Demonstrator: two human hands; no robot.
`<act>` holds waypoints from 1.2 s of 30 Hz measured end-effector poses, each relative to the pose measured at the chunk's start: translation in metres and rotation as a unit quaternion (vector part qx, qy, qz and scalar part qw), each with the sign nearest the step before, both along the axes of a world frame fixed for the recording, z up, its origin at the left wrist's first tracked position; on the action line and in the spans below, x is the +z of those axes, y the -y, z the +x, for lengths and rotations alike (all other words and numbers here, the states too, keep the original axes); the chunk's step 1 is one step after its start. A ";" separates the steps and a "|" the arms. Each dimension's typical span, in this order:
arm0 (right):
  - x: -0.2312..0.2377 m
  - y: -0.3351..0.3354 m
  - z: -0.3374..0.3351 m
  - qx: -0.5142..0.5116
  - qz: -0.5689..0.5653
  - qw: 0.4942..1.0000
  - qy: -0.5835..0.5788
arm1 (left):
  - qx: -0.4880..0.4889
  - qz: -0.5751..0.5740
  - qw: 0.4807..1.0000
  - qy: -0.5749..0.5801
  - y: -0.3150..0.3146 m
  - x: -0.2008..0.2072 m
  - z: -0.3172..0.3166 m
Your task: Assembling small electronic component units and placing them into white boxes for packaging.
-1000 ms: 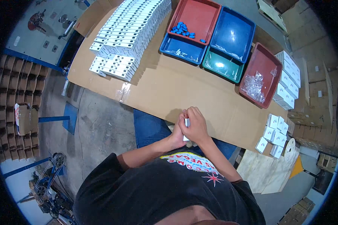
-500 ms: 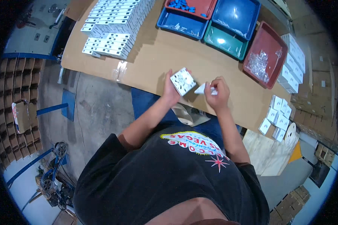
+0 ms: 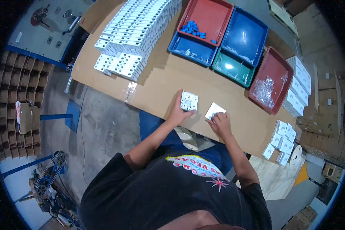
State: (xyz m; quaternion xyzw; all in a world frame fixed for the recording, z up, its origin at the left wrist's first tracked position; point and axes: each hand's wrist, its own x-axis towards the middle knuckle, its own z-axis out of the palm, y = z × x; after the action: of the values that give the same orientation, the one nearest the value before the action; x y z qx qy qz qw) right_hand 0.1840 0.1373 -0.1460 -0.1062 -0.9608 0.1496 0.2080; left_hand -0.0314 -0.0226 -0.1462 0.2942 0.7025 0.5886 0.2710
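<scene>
My left hand (image 3: 176,115) grips a square white plastic housing (image 3: 189,101) by its left and near sides, with the thumb along the near edge. Its upper face shows small dark and metallic-looking parts, too small to name. To the right, my right hand (image 3: 221,125) has its fingers closed at the near edge of a flat square white plate (image 3: 216,109). The fingertips hide part of that plate. Between the two white pieces is a narrow gap, over the brown cardboard tabletop (image 3: 153,94).
White units stand in long rows (image 3: 136,30) at the far left. Red trays (image 3: 218,13), blue trays and a green tray (image 3: 234,73) hold small blue and clear parts. White pieces (image 3: 281,142) are piled on the right, below a stack of white boxes (image 3: 297,86).
The view has shifted, so the table sits lower in the picture. My right hand has turned the white plate from a slant to show its broad face. The housing in my left hand has turned slightly.
</scene>
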 end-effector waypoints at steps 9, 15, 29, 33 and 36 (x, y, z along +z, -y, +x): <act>0.051 -0.049 -0.052 -0.051 -0.044 0.998 -0.004 | -0.124 -0.176 0.929 -0.303 0.001 0.026 -0.027; 0.089 -0.162 -0.185 -0.097 0.066 0.987 -0.111 | -0.116 -0.167 0.901 -0.384 0.001 0.026 -0.036; 0.085 -0.268 -0.309 0.037 0.236 0.944 0.228 | -0.129 -0.224 0.884 -0.389 -0.006 0.033 -0.040; 0.084 -0.263 -0.315 0.005 0.223 0.930 0.291 | -0.126 -0.221 0.884 -0.392 -0.005 0.031 -0.041; 0.084 -0.267 -0.313 0.005 0.185 0.948 0.259 | -0.128 -0.223 0.884 -0.392 -0.007 0.033 -0.040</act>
State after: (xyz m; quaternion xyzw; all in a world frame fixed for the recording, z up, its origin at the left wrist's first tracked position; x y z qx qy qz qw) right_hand -0.1286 0.4039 -0.0619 -0.0962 -0.9929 -0.0623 -0.0328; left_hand -0.0715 -0.0156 -0.1135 0.5199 0.8203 0.2139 0.1050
